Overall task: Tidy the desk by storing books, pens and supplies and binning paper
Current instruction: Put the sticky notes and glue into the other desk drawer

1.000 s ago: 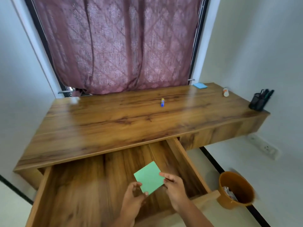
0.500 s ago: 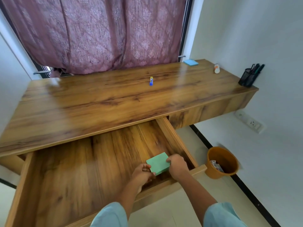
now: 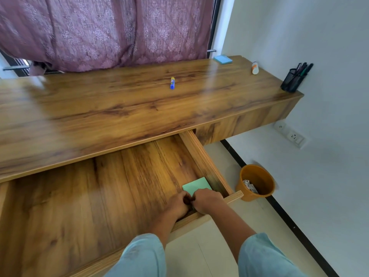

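Green pad lowered from mid-air into drawer, now flat in its front right corner. Left hand and right hand curled on its near edge; whether gripping or merely resting, cannot tell. One supply probably stored. On desk: blue pad, glue stick, small bottle, pen cup. Bin on floor beside drawer, curtain behind.

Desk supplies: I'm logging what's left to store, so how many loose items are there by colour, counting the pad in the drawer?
Green: 1, pad in the drawer
Blue: 2, pad and glue stick on the desk
White: 1, tube
Total: 4
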Tool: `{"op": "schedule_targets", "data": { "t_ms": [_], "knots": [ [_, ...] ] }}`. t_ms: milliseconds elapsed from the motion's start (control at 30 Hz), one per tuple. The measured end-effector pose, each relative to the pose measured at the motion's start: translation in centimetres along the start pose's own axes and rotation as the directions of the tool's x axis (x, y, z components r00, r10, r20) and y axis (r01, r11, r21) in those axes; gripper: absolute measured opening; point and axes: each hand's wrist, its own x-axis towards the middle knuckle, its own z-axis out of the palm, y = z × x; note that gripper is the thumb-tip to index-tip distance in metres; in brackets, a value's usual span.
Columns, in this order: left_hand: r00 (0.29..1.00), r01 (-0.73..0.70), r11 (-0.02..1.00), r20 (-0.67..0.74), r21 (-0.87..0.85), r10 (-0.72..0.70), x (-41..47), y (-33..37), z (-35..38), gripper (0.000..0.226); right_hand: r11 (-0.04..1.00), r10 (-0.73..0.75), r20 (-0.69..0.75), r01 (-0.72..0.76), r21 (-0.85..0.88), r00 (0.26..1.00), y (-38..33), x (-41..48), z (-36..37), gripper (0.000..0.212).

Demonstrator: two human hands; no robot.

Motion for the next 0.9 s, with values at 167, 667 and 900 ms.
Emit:
{"op": "schedule_targets", "data": {
  "t_ms": [167,667,900],
  "knots": [
    [0.999,-0.046,0.996,-0.01,0.074,0.047,-0.4,0.1,0.2,0.03,0.993,0.036,0.065,-0.029,-0.116,0.997,0.0,0.1,-0.3,0.034],
    [0.999,-0.029,0.996,-0.038,-0.087,0.026,-2.3,-1.2,-1.7,0.019,0.998,-0.056,-0.137,0.054,-0.014,0.989,0.7,-1.7,-0.3,0.04],
    [0.991,-0.018,0.964,-0.132,-0.265,-0.018,-1.3,1.4,-1.9,0.02,0.98,-0.201,-0.113,0.199,-0.027,0.973,1.1,-1.5,-2.5,0.034]
  ]
}}
